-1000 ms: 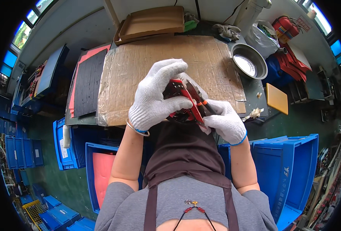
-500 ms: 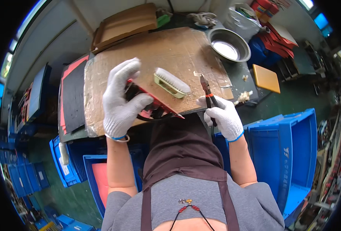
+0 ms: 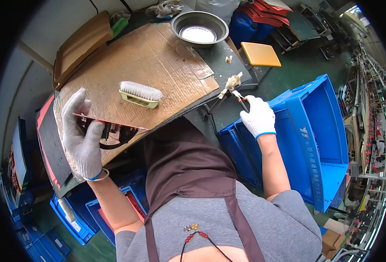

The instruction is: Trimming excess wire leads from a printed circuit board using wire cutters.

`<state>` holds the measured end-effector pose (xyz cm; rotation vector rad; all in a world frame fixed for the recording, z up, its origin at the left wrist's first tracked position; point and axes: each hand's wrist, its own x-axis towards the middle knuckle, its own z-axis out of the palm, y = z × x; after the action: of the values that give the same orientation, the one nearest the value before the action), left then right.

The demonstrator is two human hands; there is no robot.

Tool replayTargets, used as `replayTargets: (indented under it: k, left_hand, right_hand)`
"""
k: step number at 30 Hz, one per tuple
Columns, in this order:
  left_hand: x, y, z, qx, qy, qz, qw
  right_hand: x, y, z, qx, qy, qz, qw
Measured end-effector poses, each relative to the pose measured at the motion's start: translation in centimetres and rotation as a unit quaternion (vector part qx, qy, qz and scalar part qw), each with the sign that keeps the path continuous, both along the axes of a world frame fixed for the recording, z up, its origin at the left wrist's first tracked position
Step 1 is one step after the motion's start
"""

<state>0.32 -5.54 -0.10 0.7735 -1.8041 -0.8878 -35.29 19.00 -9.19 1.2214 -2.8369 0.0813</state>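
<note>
My left hand, in a white knit glove, grips a red circuit board with black parts and a black cable on its underside. The board is held tilted over the near left edge of the cardboard-covered table. In my right hand, also gloved, is a pair of cutting pliers with black and orange handles. The pliers' tip is at a crumpled off-white lump on the table's right corner; whether it touches is unclear. A scrub brush with white bristles and a pale green body lies on the cardboard, bristles up.
A grey metal basin stands at the table's far right, and an open cardboard box at the far left. Beyond the right corner is a yellow-topped stool. Large blue crates stand beside my right arm; more blue bins are at lower left.
My right hand has moved right with the pliers, from over the cardboard to the crumpled lump. The board in my left hand is turned more level. The whole view has swung to the right.
</note>
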Motion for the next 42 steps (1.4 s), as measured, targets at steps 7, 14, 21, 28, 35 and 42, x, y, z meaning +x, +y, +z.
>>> replayTargets:
  k: [7, 14, 21, 28, 35, 42]
  left_hand:
    - [0.2, 0.1, -0.1, -0.007, 0.001, 0.014, 1.0]
    - [0.2, 0.1, 0.0, -0.017, -0.009, 0.015, 1.0]
    - [-1.4, 0.1, 0.2, -0.078, -0.026, -0.001, 0.997]
    - [-2.2, 0.6, 0.7, -0.108, -0.063, 0.022, 0.992]
    - [-2.7, 0.0, 1.2, -0.084, -0.087, 0.028, 0.992]
    - [-2.9, 0.3, 1.2, -0.047, -0.088, 0.034, 0.994]
  right_hand:
    - [0.1, 0.6, -0.2, -0.035, -0.024, 0.002, 0.999]
    - [-2.4, -1.1, -2.6, -0.134, -0.144, -0.003, 0.98]
    - [-0.7, -0.4, -0.7, -0.373, -0.606, -0.093, 0.697]
    - [8.9, -5.2, 8.1, -0.295, -0.11, 0.335, 0.888]
    - [9.3, -6.5, 9.0, -0.233, -0.018, 0.375, 0.897]
    - [9.4, -6.3, 8.6, -0.224, 0.033, 0.35, 0.909]
